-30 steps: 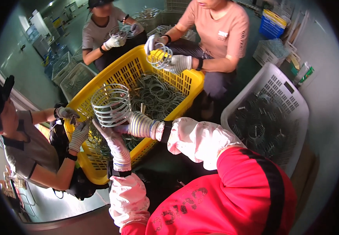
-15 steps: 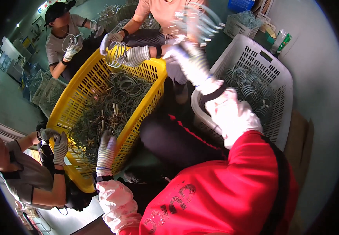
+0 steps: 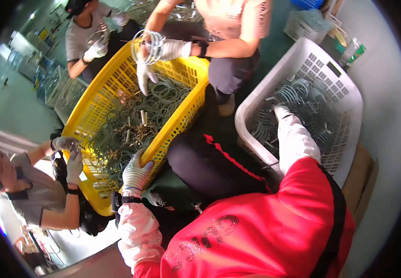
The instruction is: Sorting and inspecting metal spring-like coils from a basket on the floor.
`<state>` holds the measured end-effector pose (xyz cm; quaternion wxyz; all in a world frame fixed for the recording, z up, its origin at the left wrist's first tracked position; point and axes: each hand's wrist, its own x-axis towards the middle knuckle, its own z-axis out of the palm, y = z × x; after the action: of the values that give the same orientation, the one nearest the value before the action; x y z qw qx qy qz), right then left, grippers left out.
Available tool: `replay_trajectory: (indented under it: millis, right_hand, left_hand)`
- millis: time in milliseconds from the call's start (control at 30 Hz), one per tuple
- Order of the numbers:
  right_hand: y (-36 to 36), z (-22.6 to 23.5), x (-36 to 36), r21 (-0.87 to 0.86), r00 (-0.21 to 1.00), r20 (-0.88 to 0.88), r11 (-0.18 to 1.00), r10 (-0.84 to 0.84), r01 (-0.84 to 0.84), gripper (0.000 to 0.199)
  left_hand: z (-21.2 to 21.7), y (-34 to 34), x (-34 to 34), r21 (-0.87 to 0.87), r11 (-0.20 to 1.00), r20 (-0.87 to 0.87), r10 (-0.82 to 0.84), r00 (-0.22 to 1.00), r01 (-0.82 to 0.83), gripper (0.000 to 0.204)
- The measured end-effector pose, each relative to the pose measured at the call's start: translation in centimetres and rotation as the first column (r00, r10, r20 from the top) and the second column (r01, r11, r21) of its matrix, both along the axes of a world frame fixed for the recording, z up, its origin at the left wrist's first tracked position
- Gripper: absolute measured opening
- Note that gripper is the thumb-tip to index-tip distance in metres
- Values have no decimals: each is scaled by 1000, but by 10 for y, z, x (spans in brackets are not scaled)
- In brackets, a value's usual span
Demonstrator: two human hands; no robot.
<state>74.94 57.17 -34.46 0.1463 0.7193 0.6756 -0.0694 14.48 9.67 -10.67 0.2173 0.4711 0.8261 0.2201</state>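
My left hand (image 3: 136, 177), in a striped pale glove, is beside the near right rim of the yellow basket (image 3: 178, 107). Its fingers and thumb are spread, with nothing in them. Tangled wire rings (image 3: 156, 111) fill the bottom of that basket, some with pale straight pieces among them. My right hand (image 3: 281, 112) reaches down into the grey-white basket (image 3: 252, 103) on the right, against bundled wire coils (image 3: 294, 91). Its fingers are hidden, so I cannot see whether it grips them.
Across the yellow basket, a person in a pink shirt (image 3: 230, 21) has wire rings (image 3: 148, 47) around a gloved wrist. Other gloved people sit at far left (image 3: 97, 48) and near left (image 3: 47, 194). A white crate (image 3: 302, 28) stands behind; cardboard (image 3: 360, 178) leans at right.
My right hand has come down from the raised, blurred swing with wire rings into the grey-white basket. The pink-shirted person's hand has lowered into the yellow basket. My left fingers have spread.
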Motion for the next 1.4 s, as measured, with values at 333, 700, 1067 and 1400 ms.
replay_trajectory:
  millis: [333,700,1067,1400]
  right_hand:
    - [-113,324,-201,-288,702,-709,937,-69,-198,46]
    - [-217,385,-535,-3,125,-877,256,463,-967,40]
    - [-267,163,-724,-199,16,-63,3,998,-980,48]
    - [-275,195,-734,-195,-134,31,-126,990,-973,32]
  left_hand:
    - [41,-26,-13,-303,953,-104,-19,994,-13,49]
    - [33,-33,-15,-242,969,-193,2,981,-50,46]
    - [55,-42,-28,-197,980,22,5,1000,0,50]
    - [57,-39,-30,-142,990,64,-9,998,18,50]
